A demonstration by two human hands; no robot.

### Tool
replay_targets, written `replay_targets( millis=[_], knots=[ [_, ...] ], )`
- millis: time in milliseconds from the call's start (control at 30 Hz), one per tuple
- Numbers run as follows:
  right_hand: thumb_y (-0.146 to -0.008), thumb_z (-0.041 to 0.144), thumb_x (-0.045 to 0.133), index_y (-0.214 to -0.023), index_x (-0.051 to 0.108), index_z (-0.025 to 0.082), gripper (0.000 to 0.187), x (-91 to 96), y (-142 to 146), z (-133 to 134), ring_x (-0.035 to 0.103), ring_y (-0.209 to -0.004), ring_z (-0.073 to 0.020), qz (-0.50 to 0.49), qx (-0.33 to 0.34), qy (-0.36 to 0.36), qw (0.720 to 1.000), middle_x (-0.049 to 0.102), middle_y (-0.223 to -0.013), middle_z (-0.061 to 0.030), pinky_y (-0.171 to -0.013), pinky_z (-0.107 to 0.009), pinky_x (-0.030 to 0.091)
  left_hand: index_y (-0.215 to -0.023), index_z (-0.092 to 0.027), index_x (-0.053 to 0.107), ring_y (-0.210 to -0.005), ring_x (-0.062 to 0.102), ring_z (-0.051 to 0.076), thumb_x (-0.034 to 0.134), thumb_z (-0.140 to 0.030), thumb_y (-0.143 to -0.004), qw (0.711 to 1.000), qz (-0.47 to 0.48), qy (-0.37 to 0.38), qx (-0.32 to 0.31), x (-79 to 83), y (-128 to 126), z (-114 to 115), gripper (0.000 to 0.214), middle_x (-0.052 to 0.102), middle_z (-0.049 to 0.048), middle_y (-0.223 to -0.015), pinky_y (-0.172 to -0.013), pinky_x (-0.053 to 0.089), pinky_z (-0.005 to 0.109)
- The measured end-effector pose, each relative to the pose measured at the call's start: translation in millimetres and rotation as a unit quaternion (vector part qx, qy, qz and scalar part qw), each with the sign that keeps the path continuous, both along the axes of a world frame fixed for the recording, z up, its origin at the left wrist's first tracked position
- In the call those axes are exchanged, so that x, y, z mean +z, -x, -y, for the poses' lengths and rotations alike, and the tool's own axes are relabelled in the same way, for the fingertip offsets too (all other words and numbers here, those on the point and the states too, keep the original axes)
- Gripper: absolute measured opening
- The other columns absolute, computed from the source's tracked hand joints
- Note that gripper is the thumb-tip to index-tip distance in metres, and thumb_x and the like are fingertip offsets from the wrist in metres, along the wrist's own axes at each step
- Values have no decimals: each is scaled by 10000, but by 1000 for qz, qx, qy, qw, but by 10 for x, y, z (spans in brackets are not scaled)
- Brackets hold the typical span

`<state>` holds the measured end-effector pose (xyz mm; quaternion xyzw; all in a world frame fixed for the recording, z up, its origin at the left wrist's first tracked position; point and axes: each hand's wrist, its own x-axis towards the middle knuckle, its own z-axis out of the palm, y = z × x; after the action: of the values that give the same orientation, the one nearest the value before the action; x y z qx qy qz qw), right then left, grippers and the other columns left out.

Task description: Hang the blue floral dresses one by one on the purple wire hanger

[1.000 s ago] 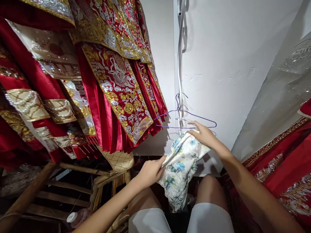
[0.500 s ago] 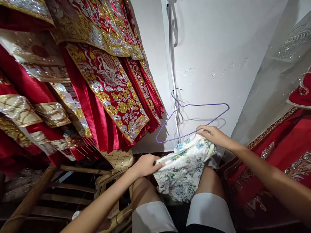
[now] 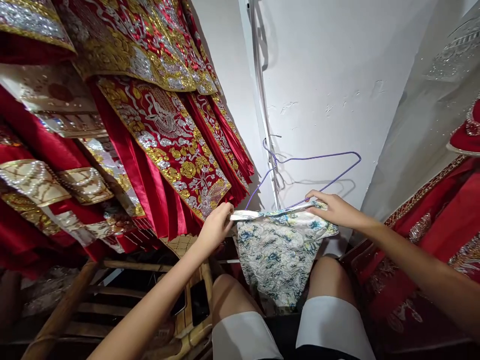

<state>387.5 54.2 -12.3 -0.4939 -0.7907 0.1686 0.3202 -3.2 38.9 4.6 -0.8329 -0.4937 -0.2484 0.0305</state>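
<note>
A white garment (image 3: pixel 279 255) with a blue, green and yellow floral print hangs between my hands above my knees; its exact kind I cannot tell. My left hand (image 3: pixel 217 225) pinches the upper left corner of its top edge. At the upper right, my right hand (image 3: pixel 328 207) grips the cloth, fingers closed near the hanger's lower bar. Behind the garment is a purple wire hanger (image 3: pixel 318 157), its hook beside a white metal upright. The cloth's top edge covers part of the hanger's lower bar, so whether the two are joined is hidden.
Red embroidered costumes (image 3: pixel 180 145) with gold and silver sequins hang on the left. A bamboo chair (image 3: pixel 191 335) stands below them. Beyond the metal upright (image 3: pixel 258 90) rises a white wall (image 3: pixel 330 65). More red beaded clothing (image 3: pixel 442 220) is on the right, near clear plastic.
My left hand has moved up and left, drawing the garment's top edge out straight. The cloth now hangs flatter and wider. My right hand stays near the hanger.
</note>
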Motion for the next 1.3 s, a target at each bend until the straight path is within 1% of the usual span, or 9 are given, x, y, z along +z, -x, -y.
replay_targets(
  millis=[133, 300, 500, 600, 767, 867, 1100, 1200, 1300],
  knots=[
    [-903, 377, 548, -1029, 613, 223, 209, 31, 124, 47, 618, -882, -240, -39, 71, 8, 997, 682, -953, -37, -795, -312, 433, -877, -213, 544, -824, 565, 196, 467, -165, -851, 985, 166, 25, -42, 79, -92, -172, 95, 616, 37, -893, -773, 423, 304],
    [-877, 299, 555, -936, 604, 211, 118, 60, 451, 160, 601, -879, -212, -103, 122, 25, 987, 648, -898, -10, -797, -290, 426, -865, -187, 587, -830, 605, 175, 526, -198, -797, 902, 400, 134, -89, 216, -464, -659, 92, 639, 35, -873, -760, 456, 277],
    [-828, 246, 538, -921, 595, 219, 113, -28, 395, 145, 554, -769, -178, -103, 87, 25, 991, 617, -818, 18, -706, -265, 398, -985, -205, 545, -731, 570, 151, 681, -271, -745, 942, 317, 108, -10, 119, -601, -798, 284, 648, 19, -921, -671, 419, 265],
    [-786, 226, 535, -973, 606, 226, 200, -34, 345, 124, 501, -653, -159, -90, 66, 19, 994, 576, -723, 43, -637, -253, 375, -820, -204, 546, -653, 544, 165, 644, -400, -827, 960, 248, 121, 51, 68, -562, -677, 219, 615, 5, -738, -614, 378, 278],
    [-728, 165, 504, -961, 598, 232, 260, 43, 631, 182, 409, -566, -143, -39, 53, 20, 998, 495, -644, 61, -589, -245, 322, -765, -204, 549, -719, 567, 174, 424, -380, -981, 971, 235, 41, 18, 250, -795, -497, 306, 620, 11, -745, -670, 390, 275],
    [-710, 139, 530, -1189, 607, 244, 496, 36, 741, 242, 447, -568, -157, 22, 39, 19, 999, 512, -652, 51, -576, -248, 298, -886, -204, 610, -764, 619, 186, 432, -345, -995, 974, 224, -26, -7, 377, -901, -494, 252, 680, 24, -820, -714, 408, 275],
    [-682, 152, 626, -1601, 299, 246, 980, 119, -81, 103, 590, -633, -190, -99, -167, -75, 978, 671, -840, -21, -560, -260, 404, -846, -204, 620, -625, 555, 176, 415, -381, -1001, 987, 155, -45, -1, 384, -650, -627, 312, 603, 5, -664, -631, 352, 268],
    [-688, 254, 661, -1401, 614, 191, 718, 326, -533, -175, 549, -593, -177, -123, -200, -89, 968, 663, -739, -24, -542, -273, 409, -777, -211, 573, -607, 523, 171, 394, -414, -1004, 988, 152, -34, -3, 376, -625, -635, 353, 537, -10, -615, -612, 324, 267],
    [-674, 395, 754, -889, 799, 156, 325, 561, -715, -378, 504, -492, -148, -134, -102, 33, 985, 665, -631, -39, -485, -282, 392, -763, -217, 542, -609, 508, 173, 411, -430, -987, 986, 163, -25, 28, 379, -594, -678, 336, 534, -11, -628, -606, 303, 274]
  ],
)
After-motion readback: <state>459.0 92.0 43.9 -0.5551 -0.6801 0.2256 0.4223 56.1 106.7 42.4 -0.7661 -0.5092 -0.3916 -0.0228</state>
